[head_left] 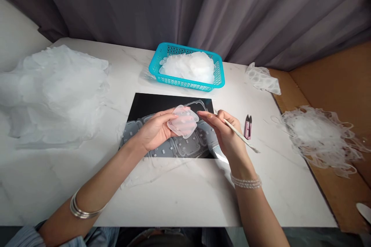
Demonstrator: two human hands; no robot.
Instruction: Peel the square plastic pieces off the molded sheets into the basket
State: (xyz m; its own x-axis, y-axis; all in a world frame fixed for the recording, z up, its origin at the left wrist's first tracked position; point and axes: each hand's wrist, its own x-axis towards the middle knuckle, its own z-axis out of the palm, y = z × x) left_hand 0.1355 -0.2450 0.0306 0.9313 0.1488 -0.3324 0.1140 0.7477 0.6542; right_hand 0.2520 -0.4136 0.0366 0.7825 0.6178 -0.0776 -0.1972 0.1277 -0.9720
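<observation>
A translucent, rounded plastic piece [183,121] lies in my left hand [159,128], with the thumb over its edge. My right hand [227,133] is closed around a thin pale stick [239,135], its index finger reaching toward the piece. A thin clear strip [199,103] loops just behind the piece. Beneath both hands, a sheet of joined translucent pieces [185,144] rests partly on a black mat [153,102]. Small pink-handled snips [248,128] lie to the right of my right hand.
A turquoise basket [185,83] at the back holds white translucent pieces. A large pile of translucent sheets [58,92] covers the left side. Tangled plastic scraps [321,135] sit in a cardboard box [333,73] at the right, near a perforated sheet [263,78].
</observation>
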